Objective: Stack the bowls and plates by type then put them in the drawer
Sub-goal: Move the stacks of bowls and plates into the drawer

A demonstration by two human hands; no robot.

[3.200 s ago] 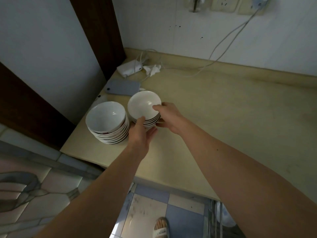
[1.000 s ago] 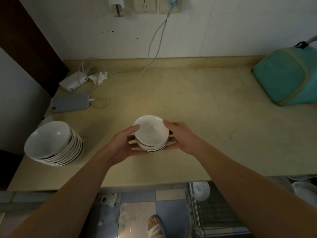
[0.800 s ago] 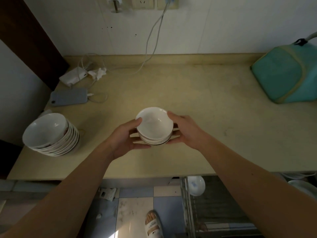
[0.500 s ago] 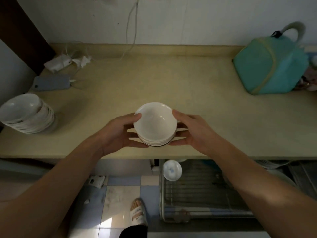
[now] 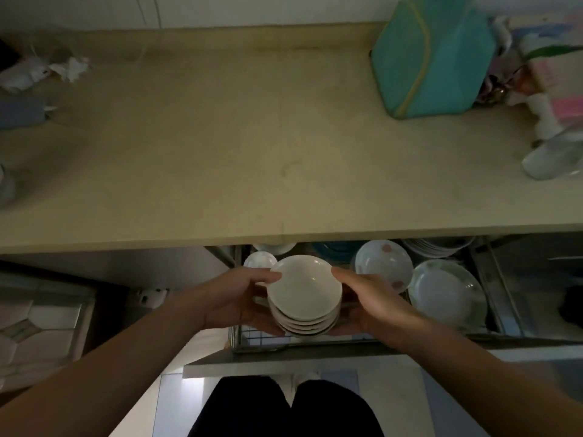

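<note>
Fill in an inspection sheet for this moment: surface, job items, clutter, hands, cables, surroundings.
Surface: beige countertop, middle bare, slightly stained.
Job's things: stack of white bowls held above the open drawer; the drawer's wire rack already holds a spotted dish, a pale plate and more dishes behind.
Clutter: teal bag at back right, pink-and-white items at far right, crumpled tissue and grey phone at left.
Hands: left hand and right hand grip the stack from opposite sides.
Cables: thin wires near the tissue, blurred.
Surroundings: white wall behind, tiled floor below.
</note>
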